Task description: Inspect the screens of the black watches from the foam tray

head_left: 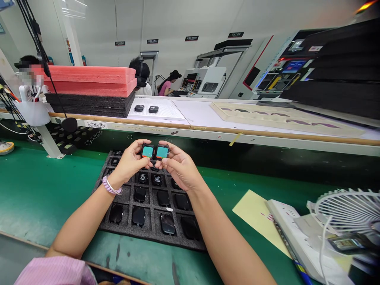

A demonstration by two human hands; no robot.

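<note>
Side by side above a black foam tray [126, 196], two small black square devices with lit teal screens face me. My left hand [130, 162] grips the left device [147, 151] between thumb and fingers. The right device [162, 151] is pinched in my right hand [181, 164]. An orange strip shows along the lower edge of each screen. Below them, the tray's compartments hold several similar black devices [138, 215], some with white text on their faces. My forearms cover part of the tray's sides.
A white shelf [196, 113] runs across the back, bearing red foam slabs [92, 75] over black foam, two black devices [153, 109] and a cream tray [225, 113]. On the right are a yellow paper [255, 209], a power strip [297, 225] and a white fan [347, 209]. People sit beyond.
</note>
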